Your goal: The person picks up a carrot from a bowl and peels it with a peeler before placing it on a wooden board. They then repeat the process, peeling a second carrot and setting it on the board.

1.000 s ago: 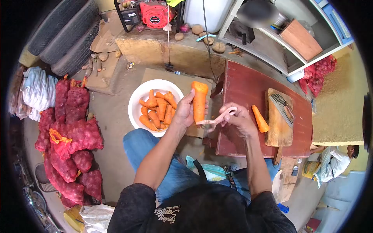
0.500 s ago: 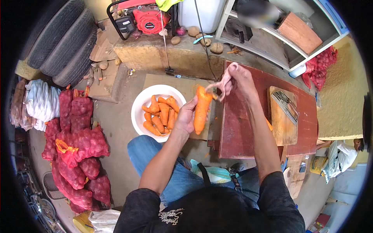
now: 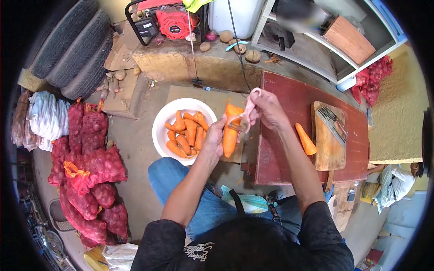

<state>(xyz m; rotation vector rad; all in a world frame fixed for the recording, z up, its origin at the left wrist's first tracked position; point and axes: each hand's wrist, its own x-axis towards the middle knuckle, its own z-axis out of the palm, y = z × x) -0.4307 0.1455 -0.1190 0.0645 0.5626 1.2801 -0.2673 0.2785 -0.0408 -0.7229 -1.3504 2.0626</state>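
My left hand (image 3: 215, 137) grips a large orange carrot (image 3: 229, 143), held nearly upright with its thick end away from me. Fingers of my right hand (image 3: 267, 108) are closed round a pink Y-shaped peeler (image 3: 250, 107), whose blade lies across the upper part of the carrot. Below and left of the carrot, a white basin (image 3: 159, 131) on the floor holds several peeled carrots (image 3: 191, 132). To the right, another carrot (image 3: 306, 140) lies on the red table (image 3: 282, 149), beside a wooden cutting board (image 3: 327, 151) with a knife (image 3: 337, 126) on it.
Red mesh sacks of onions (image 3: 92, 171) are heaped on the left floor, below stacked tyres (image 3: 77, 49). A red engine (image 3: 175, 25) and several potatoes (image 3: 252, 56) sit on the ledge ahead. A shelf frame (image 3: 312, 36) stands at the upper right.
My right hand and the peeler have come left and down, bringing the blade onto the carrot's upper part. The carrot has shifted slightly left. The carrot on the table is now uncovered by my forearm.
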